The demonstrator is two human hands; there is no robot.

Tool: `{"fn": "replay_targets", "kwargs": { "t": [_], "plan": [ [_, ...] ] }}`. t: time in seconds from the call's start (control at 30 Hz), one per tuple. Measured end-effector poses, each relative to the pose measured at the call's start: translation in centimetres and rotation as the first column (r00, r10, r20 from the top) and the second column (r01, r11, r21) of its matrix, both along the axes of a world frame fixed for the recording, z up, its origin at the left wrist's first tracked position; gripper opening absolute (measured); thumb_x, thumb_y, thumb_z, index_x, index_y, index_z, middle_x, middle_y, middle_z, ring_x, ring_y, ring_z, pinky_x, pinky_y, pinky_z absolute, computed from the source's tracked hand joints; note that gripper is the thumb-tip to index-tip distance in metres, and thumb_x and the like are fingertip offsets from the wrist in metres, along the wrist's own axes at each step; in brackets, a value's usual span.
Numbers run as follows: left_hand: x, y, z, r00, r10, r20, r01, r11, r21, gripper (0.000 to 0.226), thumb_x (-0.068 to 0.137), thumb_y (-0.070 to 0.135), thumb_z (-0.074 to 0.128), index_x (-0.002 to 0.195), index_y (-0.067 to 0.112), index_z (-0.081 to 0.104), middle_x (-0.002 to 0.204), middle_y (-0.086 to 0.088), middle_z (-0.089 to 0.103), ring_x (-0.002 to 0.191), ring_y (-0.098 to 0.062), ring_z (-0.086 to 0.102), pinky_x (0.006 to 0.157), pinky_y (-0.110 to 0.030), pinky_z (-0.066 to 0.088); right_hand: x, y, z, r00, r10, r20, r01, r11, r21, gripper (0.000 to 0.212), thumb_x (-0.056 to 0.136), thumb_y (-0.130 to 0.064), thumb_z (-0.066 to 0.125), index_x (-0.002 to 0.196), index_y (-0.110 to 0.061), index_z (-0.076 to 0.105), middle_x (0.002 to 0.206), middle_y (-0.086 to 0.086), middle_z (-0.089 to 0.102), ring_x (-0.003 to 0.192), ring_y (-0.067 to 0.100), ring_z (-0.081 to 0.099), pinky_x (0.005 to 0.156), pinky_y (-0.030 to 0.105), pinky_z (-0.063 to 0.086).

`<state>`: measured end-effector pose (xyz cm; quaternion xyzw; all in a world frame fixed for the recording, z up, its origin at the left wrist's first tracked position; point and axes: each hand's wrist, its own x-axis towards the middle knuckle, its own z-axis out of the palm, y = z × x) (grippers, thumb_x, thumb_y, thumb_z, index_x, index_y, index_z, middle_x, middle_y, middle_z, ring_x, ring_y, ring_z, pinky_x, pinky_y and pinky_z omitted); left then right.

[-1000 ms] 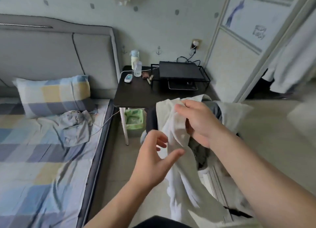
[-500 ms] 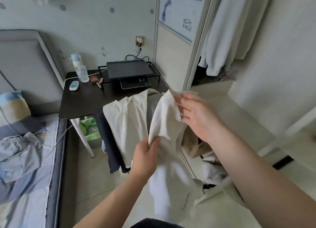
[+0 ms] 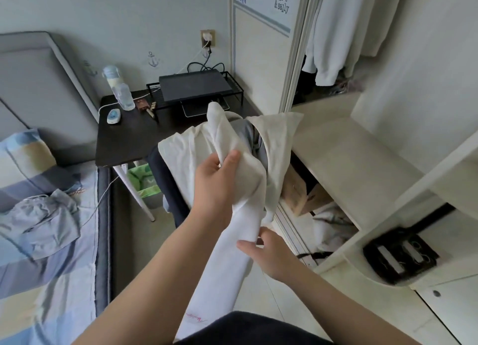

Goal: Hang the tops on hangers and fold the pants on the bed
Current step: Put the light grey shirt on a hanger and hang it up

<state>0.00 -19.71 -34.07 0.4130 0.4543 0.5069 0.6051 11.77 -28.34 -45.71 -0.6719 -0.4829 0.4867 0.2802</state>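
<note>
Sorting looks to be the step in hand: one white garment [image 3: 227, 267] is held up off the pile [image 3: 181, 158] so that it hangs free and shows its shape. The pile, made of cream, grey and dark pieces draped over something at 12 o'clock from the hands, sits just in front of the bench [image 3: 121, 143]. That puts it near both the bed [image 3: 51, 280] at 9 o'clock and the open wardrobe [image 3: 349, 163] at 2 o'clock. The garment is in mid-air at centre frame, its upper end bunched and its long lower part dropping toward 6 o'clock. I cannot tell whether it is a top or pants, which is likely why it is held out at length.

The left hand [image 3: 216, 189] is raised with its back to the camera, fingers curled round the bunched cloth and thumb pressed on top. That high grip seems to take the weight. The right hand [image 3: 271, 254] is lower, at 4 o'clock from the left. Its thumb lies along the fold's edge and the fingers curl behind, so it appears to pinch the cloth there, probably to spread it. No hanger shows. A crumpled grey-blue piece [image 3: 41, 223] lies on the bed at 8 o'clock.
</note>
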Motion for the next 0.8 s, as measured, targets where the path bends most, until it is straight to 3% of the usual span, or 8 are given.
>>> {"fn": "replay_targets", "kwargs": {
  "t": [0.07, 0.13, 0.27, 0.37, 0.47, 0.57, 0.67, 0.8],
  "plan": [
    [-0.4, 0.3, 0.5, 1.0, 0.005, -0.02, -0.005, 1.0, 0.014, 0.052, 0.087, 0.042, 0.068, 0.1, -0.007, 0.059, 0.09, -0.015, 0.062, 0.085, -0.031, 0.061, 0.095, -0.067, 0.05, 0.0, 0.8, -0.4, 0.994, 0.018, 0.103, -0.02, 1.0, 0.02, 0.04, 0.09, -0.043, 0.062, 0.073, -0.008, 0.053, 0.061, -0.001, 0.05, 0.059, 0.016, 0.049, 0.058, 0.026, 0.037],
    [-1.1, 1.0, 0.4, 0.999, 0.024, -0.038, -0.024, 1.0, 0.015, 0.05, 0.092, 0.039, 0.065, 0.1, -0.01, 0.059, 0.09, -0.013, 0.06, 0.084, -0.029, 0.057, 0.089, -0.062, 0.053, 0.2, 1.4, -0.1, 0.99, 0.024, 0.138, -0.031, 0.998, 0.046, 0.047, 0.094, -0.041, 0.059, 0.065, -0.012, 0.036, 0.057, -0.005, 0.033, 0.055, 0.014, 0.036, 0.058, 0.032, 0.033],
    [-3.5, 1.9, -0.8, 0.98, -0.154, -0.128, 0.149, 0.988, -0.048, 0.041, 0.101, 0.045, 0.058, 0.112, 0.008, 0.072, 0.108, -0.001, 0.076, 0.103, -0.015, 0.072, 0.093, -0.04, 0.056, 1.2, 2.3, 2.5, 0.993, -0.073, -0.087, 0.082, 0.992, 0.096, 0.038, 0.1, -0.037, 0.058, 0.084, -0.002, 0.061, 0.078, 0.015, 0.065, 0.069, 0.019, 0.069, 0.064, 0.036, 0.06],
    [-4.8, 0.5, -3.5, 0.877, -0.331, -0.348, 0.324, 0.943, -0.079, 0.046, 0.092, 0.056, 0.066, 0.13, 0.031, 0.067, 0.123, 0.018, 0.07, 0.112, 0.004, 0.064, 0.102, -0.031, 0.049, 2.7, 3.5, 4.9, 0.93, -0.232, -0.286, 0.281, 0.949, 0.145, 0.032, 0.1, -0.029, 0.062, 0.092, 0.002, 0.067, 0.091, 0.026, 0.07, 0.082, 0.03, 0.075, 0.063, 0.04, 0.062],
    [-4.3, -2.4, -7.2, 0.818, -0.431, -0.382, 0.408, 0.902, -0.142, 0.071, 0.074, 0.056, 0.081, 0.136, 0.03, 0.058, 0.132, 0.014, 0.064, 0.12, 0.0, 0.06, 0.103, -0.027, 0.047, 3.4, 4.8, 7.2, 0.856, -0.233, -0.462, 0.343, 0.924, 0.17, 0.025, 0.1, -0.025, 0.062, 0.096, -0.002, 0.071, 0.088, 0.019, 0.075, 0.08, 0.032, 0.075, 0.06, 0.039, 0.06],
    [-2.1, -5.0, -10.7, 0.721, -0.488, -0.491, 0.433, 0.871, -0.231, 0.047, 0.077, 0.051, 0.082, 0.117, 0.033, 0.065, 0.103, 0.02, 0.073, 0.099, -0.007, 0.068, 0.087, -0.027, 0.054, 3.7, 5.9, 9.2, 0.773, -0.213, -0.597, 0.378, 0.911, 0.165, 0.023, 0.098, -0.027, 0.064, 0.099, -0.005, 0.071, 0.091, 0.015, 0.075, 0.084, 0.029, 0.075, 0.064, 0.037, 0.059],
    [-0.8, -5.4, -12.0, 0.72, -0.287, -0.631, 0.204, 0.958, -0.202, 0.027, 0.09, 0.045, 0.07, 0.073, 0.024, 0.063, 0.053, 0.022, 0.057, 0.062, -0.012, 0.052, 0.056, -0.026, 0.041, 4.4, 6.6, 10.2, 0.715, -0.209, -0.668, 0.408, 0.899, 0.155, 0.022, 0.099, -0.026, 0.062, 0.106, -0.006, 0.068, 0.099, 0.015, 0.077, 0.095, 0.031, 0.075, 0.075, 0.042, 0.061],
    [-1.2, -4.1, -11.3, 0.858, -0.141, -0.494, 0.065, 0.984, -0.167, 0.024, 0.089, 0.042, 0.07, 0.071, 0.027, 0.073, 0.059, 0.019, 0.065, 0.062, -0.004, 0.056, 0.058, -0.024, 0.045, 5.1, 5.4, 9.0, 0.83, -0.161, -0.534, 0.319, 0.922, 0.219, 0.012, 0.095, -0.022, 0.064, 0.106, -0.017, 0.067, 0.107, 0.005, 0.076, 0.104, 0.022, 0.072, 0.085, 0.038, 0.057]
  ]
}}
